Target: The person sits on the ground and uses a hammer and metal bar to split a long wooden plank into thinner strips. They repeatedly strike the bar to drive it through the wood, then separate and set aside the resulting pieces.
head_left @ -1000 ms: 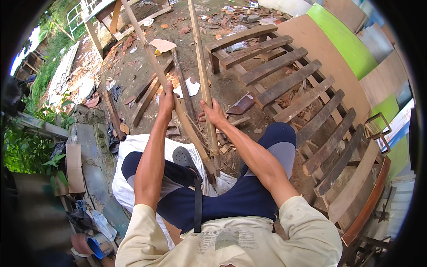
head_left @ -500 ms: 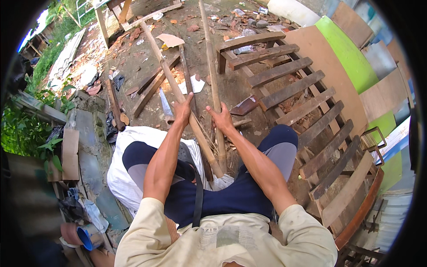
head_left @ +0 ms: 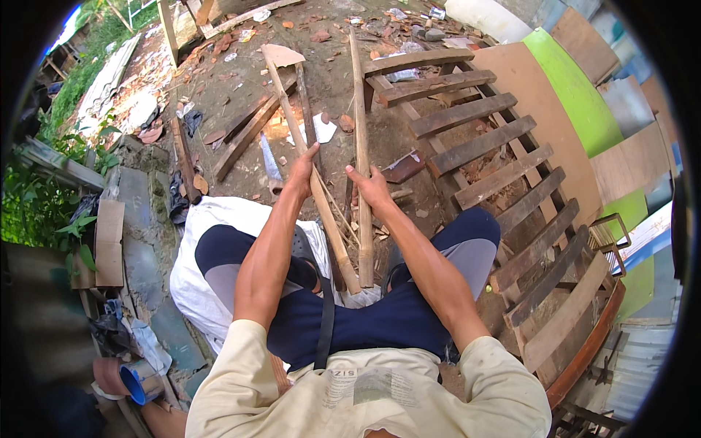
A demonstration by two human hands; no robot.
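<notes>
My left hand [head_left: 300, 174] is closed around a long light-brown bamboo pole [head_left: 333, 232], which slants from the far left toward my lap. In my right hand [head_left: 372, 188] is a second bamboo pole [head_left: 366, 252], nearly straight up and down in the view. The near ends of both lie close together between my knees, while their far ends spread apart. A hand saw [head_left: 270, 162] rests on the ground just left of my left hand. Under my left leg is a white sack [head_left: 191, 252].
A slatted wooden frame [head_left: 475, 128] curves along my right side. Loose planks [head_left: 244, 150], a dark wood block [head_left: 404, 167] and scattered litter lie ahead. A low block wall [head_left: 146, 252] runs along the left, near a blue-lined pot [head_left: 135, 384]. Brown and green boards [head_left: 566, 77] stand at the right.
The far ends of both poles have swung to the right and appear closer to me. Both hands keep their hold at about the same spots.
</notes>
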